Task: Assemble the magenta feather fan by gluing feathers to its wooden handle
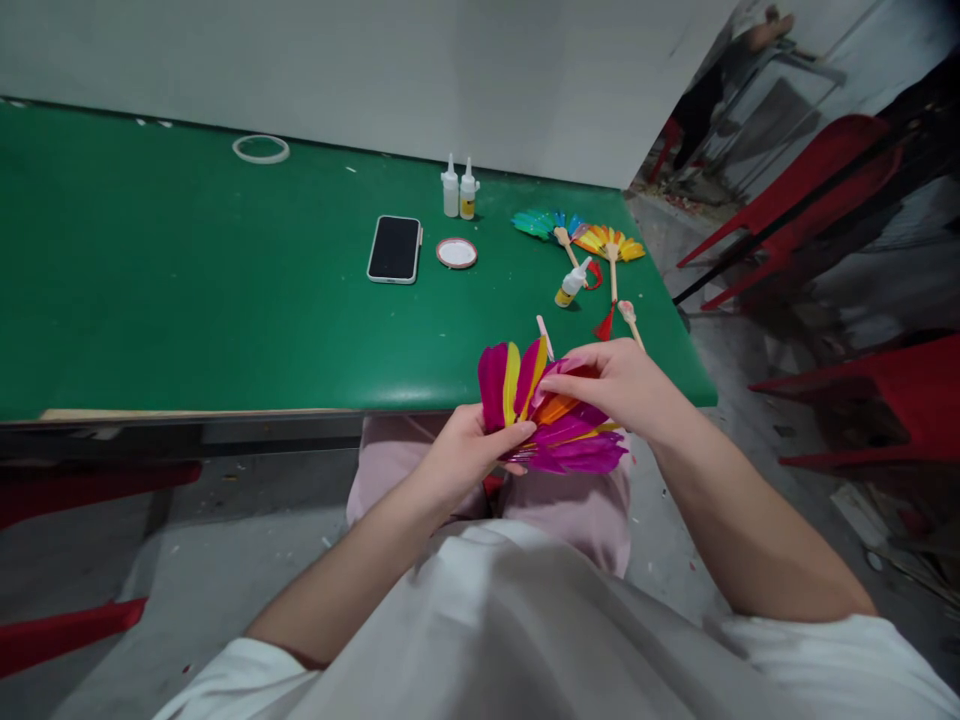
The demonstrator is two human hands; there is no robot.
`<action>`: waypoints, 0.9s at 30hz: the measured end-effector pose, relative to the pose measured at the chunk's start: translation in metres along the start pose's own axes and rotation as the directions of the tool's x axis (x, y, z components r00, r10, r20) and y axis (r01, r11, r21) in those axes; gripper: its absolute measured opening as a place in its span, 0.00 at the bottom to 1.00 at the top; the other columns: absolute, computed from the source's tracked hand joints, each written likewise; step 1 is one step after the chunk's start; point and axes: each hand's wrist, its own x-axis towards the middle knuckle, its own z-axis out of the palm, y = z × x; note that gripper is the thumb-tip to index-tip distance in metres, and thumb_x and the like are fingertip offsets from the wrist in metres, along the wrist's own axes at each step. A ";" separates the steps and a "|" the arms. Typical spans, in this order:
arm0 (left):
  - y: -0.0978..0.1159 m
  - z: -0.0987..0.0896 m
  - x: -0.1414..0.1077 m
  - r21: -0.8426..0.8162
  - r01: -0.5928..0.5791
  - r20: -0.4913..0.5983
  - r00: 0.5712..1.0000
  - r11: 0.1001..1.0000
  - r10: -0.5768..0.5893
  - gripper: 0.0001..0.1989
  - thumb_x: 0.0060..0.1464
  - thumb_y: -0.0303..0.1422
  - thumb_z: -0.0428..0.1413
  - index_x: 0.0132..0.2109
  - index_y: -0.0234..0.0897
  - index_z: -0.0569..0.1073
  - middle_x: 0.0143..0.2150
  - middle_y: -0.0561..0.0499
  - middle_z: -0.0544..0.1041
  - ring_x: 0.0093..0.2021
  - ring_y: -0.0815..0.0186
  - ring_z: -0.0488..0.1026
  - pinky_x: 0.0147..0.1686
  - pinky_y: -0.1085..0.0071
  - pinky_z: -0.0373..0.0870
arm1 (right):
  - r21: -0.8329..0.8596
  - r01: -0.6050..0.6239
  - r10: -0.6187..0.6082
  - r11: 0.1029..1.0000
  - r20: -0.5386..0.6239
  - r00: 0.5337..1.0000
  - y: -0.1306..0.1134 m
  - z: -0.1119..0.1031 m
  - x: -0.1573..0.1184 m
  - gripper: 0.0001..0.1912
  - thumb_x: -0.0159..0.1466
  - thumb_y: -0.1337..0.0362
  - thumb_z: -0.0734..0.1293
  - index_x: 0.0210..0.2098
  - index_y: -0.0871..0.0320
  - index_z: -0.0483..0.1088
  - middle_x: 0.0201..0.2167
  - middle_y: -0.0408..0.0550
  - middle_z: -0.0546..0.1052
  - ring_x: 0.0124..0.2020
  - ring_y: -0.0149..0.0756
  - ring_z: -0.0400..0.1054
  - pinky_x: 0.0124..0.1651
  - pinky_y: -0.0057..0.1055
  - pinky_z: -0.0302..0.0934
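Above my lap, at the table's front edge, is a feather fan (577,450) of magenta, yellow and orange feathers. My left hand (480,445) grips it at the base, thumb on top, where the feather ends come together. My right hand (611,385) reaches over from the right, thumb and fingers pinching a pink feather (546,385) among the others. Just beyond the fan lies a thin pale stick (544,338), partly hidden. A wooden fan handle (630,322) rests beside my right hand.
On the green table (187,290) are a phone (395,249), a round white lid (457,253), two upright glue bottles (459,192), a tilted glue bottle (573,283), a blue-green feather fan (551,226), a yellow feather fan (611,243) and a white ring (261,150). Red chairs (810,190) stand right.
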 end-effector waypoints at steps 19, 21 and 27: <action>0.001 0.001 0.000 -0.031 -0.019 -0.016 1.000 0.999 0.018 0.13 0.47 0.35 0.59 0.41 0.33 0.73 0.37 0.46 0.76 0.33 0.65 0.72 0.31 0.68 0.70 | -0.010 0.062 -0.063 0.998 -0.059 0.996 0.000 -0.002 -0.001 0.20 0.52 0.63 0.69 0.45 0.54 0.70 0.28 0.42 0.76 0.29 0.34 0.70 0.33 0.31 0.65; 0.001 0.001 0.000 -0.030 -0.020 -0.016 1.000 0.999 0.019 0.13 0.47 0.35 0.59 0.40 0.33 0.73 0.36 0.47 0.76 0.33 0.65 0.72 0.32 0.68 0.70 | -0.025 0.073 -0.074 0.997 -0.051 0.996 -0.001 -0.002 -0.001 0.21 0.52 0.62 0.69 0.46 0.53 0.69 0.30 0.42 0.76 0.30 0.35 0.70 0.34 0.31 0.65; -0.001 0.001 0.000 -0.030 -0.027 -0.017 1.000 0.999 0.026 0.12 0.47 0.34 0.59 0.39 0.33 0.73 0.35 0.47 0.75 0.30 0.67 0.71 0.28 0.71 0.69 | -0.051 0.083 -0.085 0.995 -0.031 0.996 0.001 -0.002 -0.001 0.23 0.53 0.63 0.69 0.48 0.53 0.68 0.34 0.44 0.76 0.31 0.34 0.70 0.36 0.31 0.65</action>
